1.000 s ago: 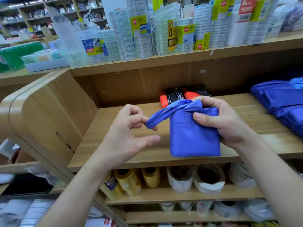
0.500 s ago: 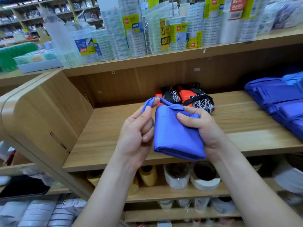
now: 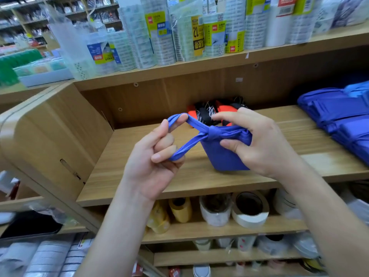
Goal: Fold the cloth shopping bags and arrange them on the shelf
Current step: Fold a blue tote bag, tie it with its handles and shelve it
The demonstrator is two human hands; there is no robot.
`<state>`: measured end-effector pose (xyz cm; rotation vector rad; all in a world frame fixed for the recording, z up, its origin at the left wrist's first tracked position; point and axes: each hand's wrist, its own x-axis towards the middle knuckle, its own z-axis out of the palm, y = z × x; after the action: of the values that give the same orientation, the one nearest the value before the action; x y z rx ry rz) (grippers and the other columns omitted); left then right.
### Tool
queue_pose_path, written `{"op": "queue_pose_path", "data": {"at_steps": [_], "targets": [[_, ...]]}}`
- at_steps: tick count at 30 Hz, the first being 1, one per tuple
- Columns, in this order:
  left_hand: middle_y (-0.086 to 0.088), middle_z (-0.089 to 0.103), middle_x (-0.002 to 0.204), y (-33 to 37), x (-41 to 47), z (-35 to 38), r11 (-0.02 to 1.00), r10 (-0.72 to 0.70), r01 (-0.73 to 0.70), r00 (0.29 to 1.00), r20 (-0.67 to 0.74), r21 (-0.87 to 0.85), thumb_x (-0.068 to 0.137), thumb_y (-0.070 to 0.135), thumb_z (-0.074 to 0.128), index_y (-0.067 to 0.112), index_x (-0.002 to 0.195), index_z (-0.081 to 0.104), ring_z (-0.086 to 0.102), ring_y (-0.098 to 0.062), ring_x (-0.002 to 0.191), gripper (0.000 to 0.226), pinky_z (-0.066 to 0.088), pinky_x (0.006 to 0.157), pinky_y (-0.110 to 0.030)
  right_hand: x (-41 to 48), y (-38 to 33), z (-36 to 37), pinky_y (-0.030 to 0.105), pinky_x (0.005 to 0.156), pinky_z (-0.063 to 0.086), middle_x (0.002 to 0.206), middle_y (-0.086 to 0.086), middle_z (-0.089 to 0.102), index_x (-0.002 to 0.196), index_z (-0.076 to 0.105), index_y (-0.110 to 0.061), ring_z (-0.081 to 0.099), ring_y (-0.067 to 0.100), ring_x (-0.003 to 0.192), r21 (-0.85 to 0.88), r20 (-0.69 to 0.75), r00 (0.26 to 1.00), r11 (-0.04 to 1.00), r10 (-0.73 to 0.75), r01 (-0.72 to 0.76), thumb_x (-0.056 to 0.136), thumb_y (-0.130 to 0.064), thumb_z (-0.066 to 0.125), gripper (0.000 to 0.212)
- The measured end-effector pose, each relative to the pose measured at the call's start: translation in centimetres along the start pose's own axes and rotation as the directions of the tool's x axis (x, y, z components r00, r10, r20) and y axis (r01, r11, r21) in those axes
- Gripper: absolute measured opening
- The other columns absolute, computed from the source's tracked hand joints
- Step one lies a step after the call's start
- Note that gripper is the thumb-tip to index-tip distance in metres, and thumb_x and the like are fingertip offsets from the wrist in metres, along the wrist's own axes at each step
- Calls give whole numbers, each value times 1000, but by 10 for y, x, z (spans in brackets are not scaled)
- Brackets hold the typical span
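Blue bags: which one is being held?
The centre folded bag, gripped by left hand and right hand; the stacked bags lie untouched at right.

I'm picking up a bold black "12" on the yellow label of a tape pack standing on the upper shelf, with large Chinese characters on the black band just below it that I can't make out. The blue label on the pack to its left and the blue-and-yellow label further left carry Chinese print, too blurred for me to read. Small red brand patches and a red label with a barcode sit on the packs at right, lettering too small to tell.
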<state>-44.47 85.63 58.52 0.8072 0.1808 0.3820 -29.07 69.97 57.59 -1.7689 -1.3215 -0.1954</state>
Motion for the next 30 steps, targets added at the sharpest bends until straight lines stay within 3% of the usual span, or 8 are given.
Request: {"op": "queue_pose_path", "data": {"at_steps": [3,5,10,16,20,24,27,30], "targets": [[9,34,42,-9,-4,1,994,-35,42,997,72,-99,94,26,48,9,120,67,39,0,29,36,18,48,-12,-3,-7,-1,29,87,46,101,-25,53,136,50,-39,54,2,92,18,53,995,997,-79,78,81,-9,72,66],[10,38,44,-15,-5,1,989,-82,95,990,118,-111,95,25,46,12,125,61,43,2,30,36,16,50,-11,-6,-10,3,31,84,49,99,-17,51,140,39,-47,54,8,87,-60,152,979,988,-133,144,81,-5,73,80],[10,43,49,-12,-2,1,983,-117,143,972,202,-115,93,22,52,11,137,50,50,2,36,45,45,45,-12,-7,-10,7,40,74,51,99,-3,46,137,47,-44,54,20,81,-176,259,950,958,-176,226,85,-3,67,69],[9,38,43,-20,12,4,992,-90,72,980,-176,-106,80,9,59,4,109,63,41,1,32,30,38,34,-8,-9,-4,6,26,97,44,111,-5,65,116,64,-27,60,11,107,146,98,988,984,-121,106,77,5,70,51],[6,42,46,-23,20,3,984,21,45,934,-358,173,92,3,53,16,91,64,37,0,34,17,28,29,-10,-12,-5,5,15,93,41,106,-16,66,109,66,-33,62,10,108,356,112,990,934,-89,43,75,-1,70,46],[6,54,56,-25,21,3,810,151,37,951,-269,585,91,-1,49,25,64,67,39,-3,41,41,18,34,-15,-10,1,8,18,88,45,104,-13,69,107,69,-25,64,9,102,525,89,996,851,-31,-21,73,2,70,43],[5,68,69,-28,15,2,693,168,-7,974,-152,721,92,1,51,26,75,77,55,-5,55,40,34,44,-17,-9,8,10,18,81,48,97,-10,70,101,72,-31,63,7,90,700,34,997,710,74,-77,72,2,68,44],[4,72,90,-25,5,0,580,197,-129,980,16,804,89,24,51,22,97,76,60,-8,77,27,43,59,-25,-7,15,14,26,80,51,95,3,67,100,74,-28,62,16,88,822,30,978,551,207,-142,73,0,66,40]]}}
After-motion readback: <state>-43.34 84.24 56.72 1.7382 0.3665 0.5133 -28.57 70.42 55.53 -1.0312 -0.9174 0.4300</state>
